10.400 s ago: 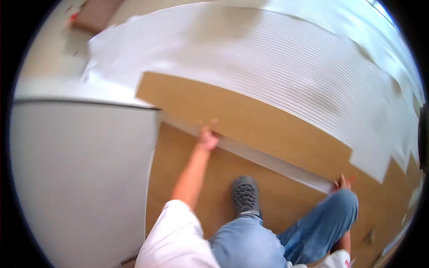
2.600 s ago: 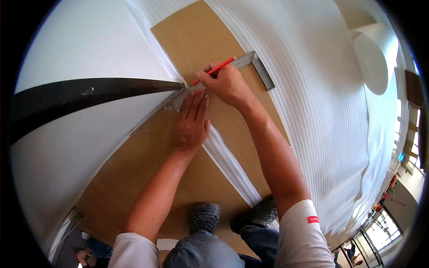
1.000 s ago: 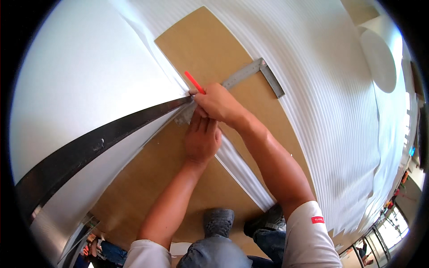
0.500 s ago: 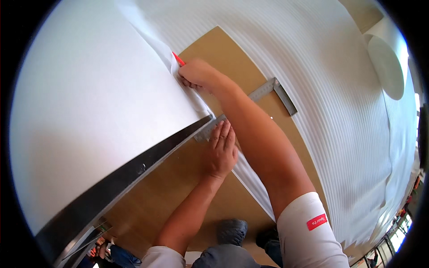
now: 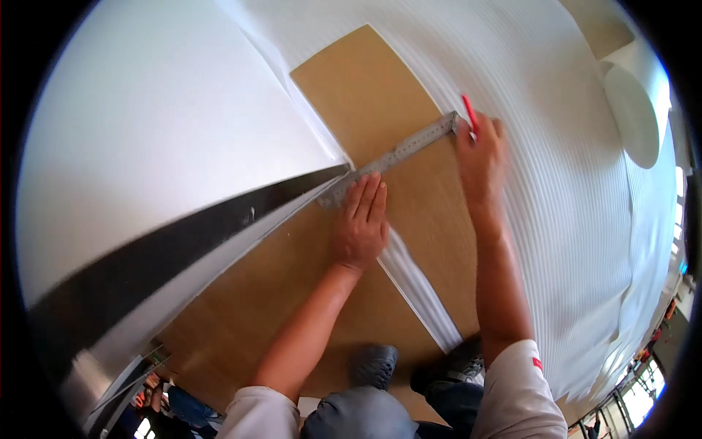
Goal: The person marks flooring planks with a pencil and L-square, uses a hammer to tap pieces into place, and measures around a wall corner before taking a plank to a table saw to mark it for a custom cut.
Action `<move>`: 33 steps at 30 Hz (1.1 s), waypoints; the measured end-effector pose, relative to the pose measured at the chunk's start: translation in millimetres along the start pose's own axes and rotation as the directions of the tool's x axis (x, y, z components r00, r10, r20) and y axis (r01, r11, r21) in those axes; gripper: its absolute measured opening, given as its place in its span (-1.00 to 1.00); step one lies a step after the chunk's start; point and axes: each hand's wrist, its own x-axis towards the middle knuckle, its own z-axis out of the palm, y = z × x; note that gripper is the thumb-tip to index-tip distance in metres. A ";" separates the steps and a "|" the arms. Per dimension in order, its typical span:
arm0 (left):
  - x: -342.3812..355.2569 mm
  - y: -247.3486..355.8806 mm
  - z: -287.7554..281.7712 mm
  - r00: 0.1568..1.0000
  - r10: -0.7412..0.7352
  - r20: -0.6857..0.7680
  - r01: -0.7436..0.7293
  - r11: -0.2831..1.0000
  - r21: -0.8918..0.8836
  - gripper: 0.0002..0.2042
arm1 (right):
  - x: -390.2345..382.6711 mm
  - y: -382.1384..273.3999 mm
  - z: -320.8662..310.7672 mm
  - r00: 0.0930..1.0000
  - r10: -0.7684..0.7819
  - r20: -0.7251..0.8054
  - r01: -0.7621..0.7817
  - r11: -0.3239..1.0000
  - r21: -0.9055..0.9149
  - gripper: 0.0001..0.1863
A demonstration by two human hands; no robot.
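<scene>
A steel try square (image 5: 398, 155) lies slantwise over a brown board (image 5: 369, 84), its blade reaching to the corner of a large white panel. My left hand (image 5: 360, 223) is laid flat on the lower left end of the blade, fingers stretched out and pressing it down. My right hand (image 5: 482, 157) is closed at the upper right end, by the square's handle, which it mostly hides. From its fingers a slim red pen-like tool (image 5: 469, 113) sticks up; its working tip is hidden.
To the left stands the big white panel (image 5: 168, 139) with a black edge strip (image 5: 219, 219). Ribbed white foam sheeting (image 5: 570, 219) spreads along the right, with a white roll (image 5: 635, 113) at the far right. My shoes (image 5: 373, 366) show below, on brown board.
My right hand has swung from the panel's edge to the right, to the square's handle, still holding the red tool. My left hand stays on the blade. The view has shifted slightly.
</scene>
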 end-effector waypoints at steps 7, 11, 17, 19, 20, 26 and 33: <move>2.9 1.1 -4.4 0.998 0.036 -0.051 -0.037 0.999 -0.010 -0.50 | -28.0 37.7 -20.4 0.987 -0.154 0.053 0.158 0.983 -0.088 -0.74; 2.4 0.8 -5.3 0.994 0.100 -0.048 -0.101 0.994 -0.035 -0.50 | -16.5 52.9 -16.6 0.982 -0.187 -0.027 0.182 0.976 -0.120 -0.76; -1.6 1.4 -5.8 0.996 0.083 -0.042 -0.086 0.994 -0.068 -0.50 | -11.4 53.4 -11.0 0.948 -0.276 -0.155 0.258 0.958 -0.126 -0.78; -1.4 2.3 -7.5 0.997 0.072 -0.025 -0.074 0.993 -0.095 -0.50 | -10.5 51.7 -9.5 0.945 -0.282 -0.168 0.264 0.957 -0.122 -0.78; -1.8 2.4 -5.4 0.997 0.068 -0.024 -0.070 0.993 -0.099 -0.50 | -10.4 52.0 -9.2 0.940 -0.285 -0.188 0.266 0.956 -0.122 -0.79; -0.8 -1.7 5.0 0.992 0.075 -0.102 -0.083 0.993 -0.079 -0.49 | -7.4 65.2 1.6 0.921 -0.318 -0.223 0.290 0.945 -0.150 -0.79; -2.4 -3.4 5.5 0.996 0.064 -0.064 -0.067 0.996 -0.055 -0.48 | -9.8 65.7 2.1 0.926 -0.305 -0.221 0.270 0.947 -0.173 -0.77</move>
